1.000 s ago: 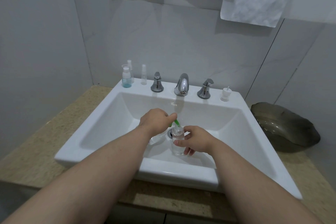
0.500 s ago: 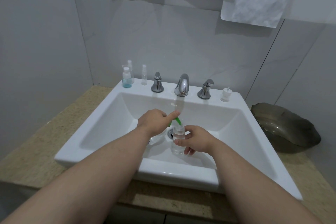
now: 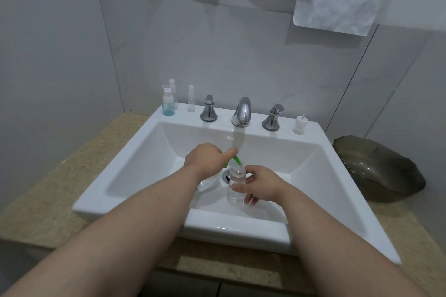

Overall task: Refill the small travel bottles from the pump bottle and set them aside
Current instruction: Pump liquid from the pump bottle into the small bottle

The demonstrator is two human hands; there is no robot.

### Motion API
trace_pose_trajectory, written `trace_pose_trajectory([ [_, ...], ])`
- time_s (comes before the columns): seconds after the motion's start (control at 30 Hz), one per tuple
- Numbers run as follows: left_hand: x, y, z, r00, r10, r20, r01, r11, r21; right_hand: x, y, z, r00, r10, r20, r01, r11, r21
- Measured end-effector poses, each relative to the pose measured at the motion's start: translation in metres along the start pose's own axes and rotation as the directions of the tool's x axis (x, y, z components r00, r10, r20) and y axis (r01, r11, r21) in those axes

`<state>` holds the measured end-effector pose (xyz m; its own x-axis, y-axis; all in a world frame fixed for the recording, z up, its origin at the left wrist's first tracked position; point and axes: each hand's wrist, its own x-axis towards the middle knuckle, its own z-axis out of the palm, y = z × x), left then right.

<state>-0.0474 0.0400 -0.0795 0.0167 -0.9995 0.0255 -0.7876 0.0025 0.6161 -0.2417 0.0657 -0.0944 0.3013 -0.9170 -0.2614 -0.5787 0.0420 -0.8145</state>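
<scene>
The small travel bottle (image 3: 233,196), clear and upright, is held over the basin of the sink (image 3: 241,231), just beside the drain. It is gripped by the right hand (image 3: 261,187), whose fingers (image 3: 248,199) are curled round its side. The green spout (image 3: 237,160) of the pump bottle (image 3: 208,182) is placed at its neck. The pump bottle is gripped by the left hand (image 3: 205,159), the index finger stretched over the pump head. 3 more small bottles (image 3: 168,103) are seen on the back ledge at the left, near the tap (image 3: 242,112). A dark bowl (image 3: 379,169) is set on the worktop (image 3: 48,188).
</scene>
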Motion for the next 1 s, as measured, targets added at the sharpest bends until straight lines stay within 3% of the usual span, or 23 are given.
trace_pose_trajectory([
  [1.0, -0.0027, -0.0037, -0.0023, 1.000, 0.007, 0.020, -0.007, 1.000, -0.024, -0.0001, -0.0004, 0.0000, 1.000, 0.006, 0.010, -0.006, 1.000, 0.013],
])
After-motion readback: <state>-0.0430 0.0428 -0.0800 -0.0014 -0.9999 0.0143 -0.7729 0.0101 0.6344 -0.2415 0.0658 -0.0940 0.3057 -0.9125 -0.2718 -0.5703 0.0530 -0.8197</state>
